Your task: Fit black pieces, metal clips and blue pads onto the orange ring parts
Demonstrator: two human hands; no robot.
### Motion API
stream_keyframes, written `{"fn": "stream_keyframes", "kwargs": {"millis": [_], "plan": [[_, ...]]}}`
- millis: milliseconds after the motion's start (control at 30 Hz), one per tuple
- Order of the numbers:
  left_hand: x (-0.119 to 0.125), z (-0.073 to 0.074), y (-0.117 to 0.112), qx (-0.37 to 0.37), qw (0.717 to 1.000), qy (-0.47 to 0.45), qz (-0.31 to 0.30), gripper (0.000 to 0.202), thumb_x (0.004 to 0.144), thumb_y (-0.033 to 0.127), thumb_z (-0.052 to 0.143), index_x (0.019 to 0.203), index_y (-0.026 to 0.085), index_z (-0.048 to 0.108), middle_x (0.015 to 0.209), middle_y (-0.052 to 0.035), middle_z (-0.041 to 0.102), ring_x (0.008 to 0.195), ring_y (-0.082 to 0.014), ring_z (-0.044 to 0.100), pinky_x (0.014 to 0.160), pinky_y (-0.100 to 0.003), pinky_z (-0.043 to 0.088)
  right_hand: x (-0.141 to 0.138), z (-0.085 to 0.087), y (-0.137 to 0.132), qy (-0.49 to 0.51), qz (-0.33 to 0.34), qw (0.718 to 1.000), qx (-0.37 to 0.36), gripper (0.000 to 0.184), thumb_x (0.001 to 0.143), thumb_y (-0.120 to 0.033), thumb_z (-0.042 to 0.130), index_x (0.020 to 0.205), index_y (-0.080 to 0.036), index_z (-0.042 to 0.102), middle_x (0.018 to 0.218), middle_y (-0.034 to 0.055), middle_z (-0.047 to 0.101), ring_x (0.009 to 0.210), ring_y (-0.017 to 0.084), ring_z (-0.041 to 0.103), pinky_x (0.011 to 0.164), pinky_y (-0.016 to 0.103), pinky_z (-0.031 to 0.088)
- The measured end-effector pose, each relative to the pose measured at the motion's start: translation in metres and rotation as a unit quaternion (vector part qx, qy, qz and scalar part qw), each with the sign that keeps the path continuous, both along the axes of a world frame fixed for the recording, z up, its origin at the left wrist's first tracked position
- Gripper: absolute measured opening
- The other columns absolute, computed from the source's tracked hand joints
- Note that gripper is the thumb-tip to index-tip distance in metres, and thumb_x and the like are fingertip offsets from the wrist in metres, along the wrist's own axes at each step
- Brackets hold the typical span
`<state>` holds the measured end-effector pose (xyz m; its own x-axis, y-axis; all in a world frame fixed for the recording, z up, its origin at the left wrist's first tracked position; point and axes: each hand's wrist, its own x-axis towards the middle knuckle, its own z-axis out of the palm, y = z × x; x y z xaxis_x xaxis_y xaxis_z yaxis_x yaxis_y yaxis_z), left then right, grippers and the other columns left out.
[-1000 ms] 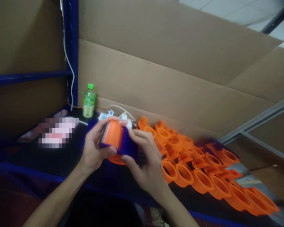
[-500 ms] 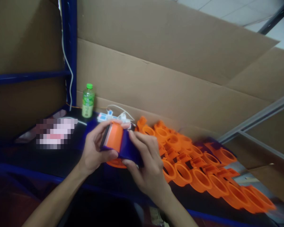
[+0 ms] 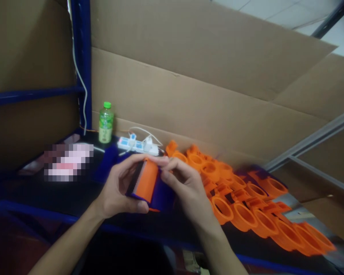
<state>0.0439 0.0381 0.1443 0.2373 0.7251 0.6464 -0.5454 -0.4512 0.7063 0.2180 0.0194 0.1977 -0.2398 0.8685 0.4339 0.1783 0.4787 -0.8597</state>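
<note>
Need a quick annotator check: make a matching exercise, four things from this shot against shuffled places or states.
Things
1. Green-capped plastic bottle
2. White rectangular power strip
3. Orange-and-blue boxy part
4. Orange ring-shaped pieces

Places or states
A. Gripped by the left hand
B. Clustered in rows toward picture right
C. Upright, nearest the blue metal post
D. Lying by the brown cardboard wall, between bottle and ring pieces

Pairs: 1-C, 2-D, 3-A, 4-B

Dimly lit, darkest at lower left, brighter across the cardboard wall (image 3: pixel 195 88), slightly blurred, smeared toward lower right
</note>
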Motion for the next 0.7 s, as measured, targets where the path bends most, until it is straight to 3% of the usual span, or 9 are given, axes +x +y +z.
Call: {"fn": "stream_keyframes", "kwargs": {"millis": [167, 367, 500, 567, 633, 700], "plan": [[-0.003, 0.002, -0.002, 0.036, 0.999, 0.004, -0.019, 0.072, 0.061, 0.034, 0.093, 0.128, 0.026, 0.066, 0.123, -0.0152, 0.071, 0.124, -0.0421, 0.061, 0.106, -0.054, 0.047, 0.003, -0.006, 0.001, 0.041, 0.025, 0.998, -0.049, 0.021, 0.089, -0.040, 0.071, 0.089, -0.020, 0.066, 0.103, 0.0073, 0.072, 0.091, 0.020, 0.069, 0.074, 0.032, 0.057], [-0.004, 0.001, -0.002, 0.036, 0.998, 0.032, -0.032, 0.068, 0.062, 0.024, 0.092, 0.125, 0.025, 0.068, 0.126, -0.0146, 0.070, 0.117, -0.0393, 0.065, 0.100, -0.049, 0.052, 0.007, -0.011, 0.010, 0.023, 0.060, 0.997, -0.052, 0.020, 0.091, -0.040, 0.068, 0.094, -0.021, 0.062, 0.090, 0.0024, 0.071, 0.082, 0.017, 0.069, 0.068, 0.028, 0.056], [0.006, -0.005, 0.001, -0.024, 0.999, -0.020, -0.003, 0.067, 0.064, 0.034, 0.091, 0.126, 0.024, 0.067, 0.126, -0.0139, 0.070, 0.118, -0.0374, 0.065, 0.099, -0.044, 0.053, 0.006, -0.012, 0.012, -0.034, -0.015, 0.998, 0.060, 0.013, 0.094, -0.034, 0.065, 0.091, -0.021, 0.066, 0.093, 0.0030, 0.071, 0.086, 0.017, 0.068, 0.073, 0.029, 0.056], [0.012, -0.005, 0.001, -0.062, 0.996, -0.063, 0.009, 0.065, 0.066, 0.040, 0.089, 0.125, 0.022, 0.067, 0.126, -0.0148, 0.070, 0.122, -0.0382, 0.063, 0.103, -0.046, 0.052, 0.005, -0.013, 0.006, -0.087, -0.076, 0.982, 0.148, 0.010, 0.095, -0.029, 0.063, 0.094, -0.022, 0.070, 0.095, 0.0038, 0.070, 0.091, 0.018, 0.067, 0.080, 0.032, 0.056], [0.016, -0.003, 0.001, -0.102, 0.988, -0.107, 0.043, 0.060, 0.071, 0.040, 0.086, 0.124, 0.021, 0.067, 0.129, -0.0150, 0.069, 0.125, -0.0370, 0.061, 0.105, -0.045, 0.050, 0.004, -0.016, -0.003, -0.150, -0.134, 0.953, 0.227, 0.017, 0.097, -0.026, 0.060, 0.110, -0.025, 0.070, 0.104, 0.0055, 0.069, 0.098, 0.019, 0.066, 0.087, 0.035, 0.055], [0.018, 0.000, 0.002, -0.150, 0.973, -0.153, 0.091, 0.052, 0.077, 0.037, 0.082, 0.124, 0.021, 0.066, 0.131, -0.0138, 0.068, 0.126, -0.0335, 0.061, 0.106, -0.043, 0.050, 0.002, -0.022, -0.015, -0.224, -0.165, 0.918, 0.283, 0.037, 0.096, -0.031, 0.060, 0.132, -0.025, 0.061, 0.119, 0.0094, 0.065, 0.109, 0.023, 0.062, 0.094, 0.041, 0.054]]}}
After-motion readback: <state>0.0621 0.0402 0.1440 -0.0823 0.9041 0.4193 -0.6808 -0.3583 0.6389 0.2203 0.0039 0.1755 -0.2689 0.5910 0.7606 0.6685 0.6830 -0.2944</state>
